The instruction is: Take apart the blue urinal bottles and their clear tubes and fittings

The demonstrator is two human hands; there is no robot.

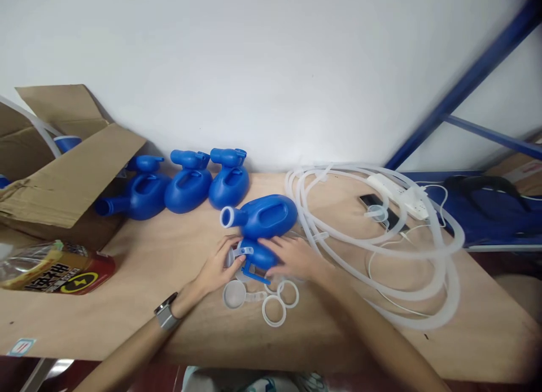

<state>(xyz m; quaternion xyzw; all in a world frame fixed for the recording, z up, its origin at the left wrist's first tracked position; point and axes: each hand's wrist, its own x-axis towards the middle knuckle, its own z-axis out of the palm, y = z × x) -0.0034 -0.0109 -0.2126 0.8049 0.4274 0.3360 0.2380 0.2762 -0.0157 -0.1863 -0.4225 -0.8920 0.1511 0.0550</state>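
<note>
A blue plastic urinal bottle (275, 216) lies on the table, its neck pointing left with a white ring (227, 217) at the mouth. Just in front of it is a smaller rounded blue spout piece (259, 257) with a narrow blue bar. My right hand (294, 259) grips this piece from the right, fingers over its top. My left hand (222, 268) pinches a translucent strap cap (243, 251) against the piece's left side. Nearer me lie another translucent strap cap (234, 294) and several white rings (274, 311). My palms hide part of the piece.
Three blue bottles (188, 191) stand along the wall beside an open cardboard box (84, 166). A drink bottle (59, 268) lies at left. Coiled clear tubing (440, 279) covers the right side, around a phone (383, 211) and a white power strip (398, 195).
</note>
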